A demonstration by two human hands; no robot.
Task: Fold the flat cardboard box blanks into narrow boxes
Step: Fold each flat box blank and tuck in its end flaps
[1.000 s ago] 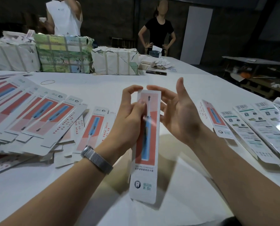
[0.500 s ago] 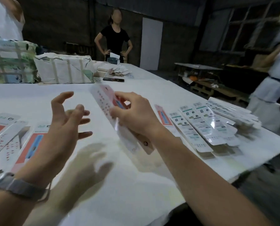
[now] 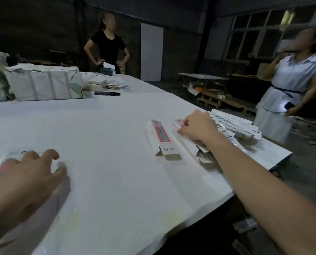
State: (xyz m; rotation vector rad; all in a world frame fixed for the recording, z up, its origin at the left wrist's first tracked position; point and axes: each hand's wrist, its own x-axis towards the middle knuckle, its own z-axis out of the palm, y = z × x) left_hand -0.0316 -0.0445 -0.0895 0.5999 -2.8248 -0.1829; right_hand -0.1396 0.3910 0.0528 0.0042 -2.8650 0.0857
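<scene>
Pretty dim warehouse-type room. The back wall (image 3: pixel 43 24) is dark, rough brick or block, with a pale door-shaped panel (image 3: pixel 151 52) leaning or set against it. Over on the right there's a big multi-pane window (image 3: pixel 260 34), letting in almost no light. A huge white table (image 3: pixel 98 126) fills most of the view and catches what light there is. Behind it sits a low metal bench (image 3: pixel 203 78) with clutter underneath, next to wooden pallets (image 3: pixel 225 102) on a grey floor (image 3: pixel 309 172).
</scene>
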